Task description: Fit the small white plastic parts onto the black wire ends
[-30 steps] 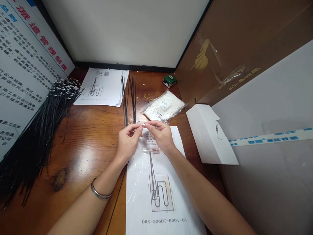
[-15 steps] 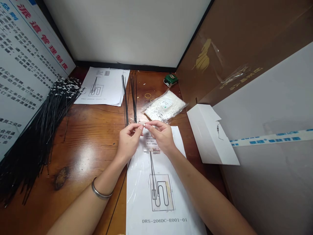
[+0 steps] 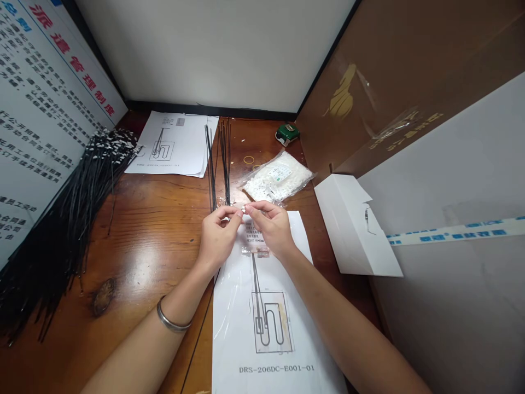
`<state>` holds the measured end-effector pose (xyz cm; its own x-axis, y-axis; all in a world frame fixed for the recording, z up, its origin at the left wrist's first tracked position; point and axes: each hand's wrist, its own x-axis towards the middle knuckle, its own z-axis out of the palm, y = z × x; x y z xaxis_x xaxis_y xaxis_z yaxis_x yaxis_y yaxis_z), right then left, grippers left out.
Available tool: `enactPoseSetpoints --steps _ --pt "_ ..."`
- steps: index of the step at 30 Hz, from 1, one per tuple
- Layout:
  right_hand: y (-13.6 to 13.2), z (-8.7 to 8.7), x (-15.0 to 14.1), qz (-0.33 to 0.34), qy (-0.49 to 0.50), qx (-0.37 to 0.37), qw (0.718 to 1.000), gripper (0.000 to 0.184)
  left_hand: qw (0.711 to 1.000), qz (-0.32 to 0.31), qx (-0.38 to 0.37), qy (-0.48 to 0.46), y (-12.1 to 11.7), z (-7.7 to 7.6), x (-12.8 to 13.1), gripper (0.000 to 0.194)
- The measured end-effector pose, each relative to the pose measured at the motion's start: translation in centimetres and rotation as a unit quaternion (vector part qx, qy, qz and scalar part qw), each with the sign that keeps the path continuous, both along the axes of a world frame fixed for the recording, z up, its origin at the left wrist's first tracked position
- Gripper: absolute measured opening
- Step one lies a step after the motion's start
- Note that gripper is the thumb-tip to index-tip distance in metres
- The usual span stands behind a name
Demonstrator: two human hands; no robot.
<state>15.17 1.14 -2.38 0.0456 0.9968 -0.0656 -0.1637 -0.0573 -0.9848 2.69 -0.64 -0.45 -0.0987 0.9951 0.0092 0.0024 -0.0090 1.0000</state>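
Observation:
Just above the top of a printed drawing sheet (image 3: 233, 323), my two hands meet at the fingertips. My left hand (image 3: 219, 232) is closed in a pinch. A thin black wire (image 3: 199, 329) appears to trail from under it toward the bottom edge; its gripped end is hidden. My right hand (image 3: 270, 227) pinches a small white plastic connector (image 3: 243, 208), mostly covered by the fingers. Below the fingers lies a small clear printed bag (image 3: 255, 241) on the sheet. Just beyond the hands are several black wires (image 3: 225, 158) and a clear bag of white connectors (image 3: 281, 175).
A large bundle of black wires with white ends (image 3: 82, 202) lies at left. Another drawing sheet (image 3: 168, 164) sits at the back, and a green tape measure (image 3: 287, 133) by the brown panel (image 3: 394, 71). A white folded carton (image 3: 353, 230) stands at right.
The hands stay nearly in place, fingertips still together. The small white connector shows slightly more between them. The whole view has shifted a little.

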Motion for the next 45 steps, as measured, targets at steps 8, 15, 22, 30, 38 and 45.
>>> enactPoseSetpoints --steps 8,15,22,30,38,45 --pt "0.0 0.2 0.0 0.008 0.019 0.003 1.0 0.023 1.0 -0.003 -0.005 0.004 0.1 -0.1 0.0 0.014" --pt "-0.1 0.1 0.0 0.016 0.005 0.01 1.0 0.025 1.0 -0.006 -0.002 0.014 0.0 -0.5 -0.1 0.016" --pt "-0.5 0.0 -0.2 0.008 -0.036 0.029 0.999 0.026 1.0 -0.006 0.003 0.016 0.0 -0.4 -0.2 0.015" --pt "-1.0 -0.1 -0.5 -0.016 -0.086 0.096 0.992 0.016 1.0 -0.005 0.005 0.016 0.0 -0.3 -0.3 0.014" --pt "-1.1 -0.2 -0.4 -0.011 -0.09 0.063 0.994 0.021 1.0 0.002 -0.005 0.016 -0.1 -0.3 -0.2 0.015" --pt "-1.0 0.0 -0.5 -0.009 -0.082 0.07 0.994 0.02 1.0 -0.002 -0.003 0.019 -0.1 -0.3 -0.2 0.015"
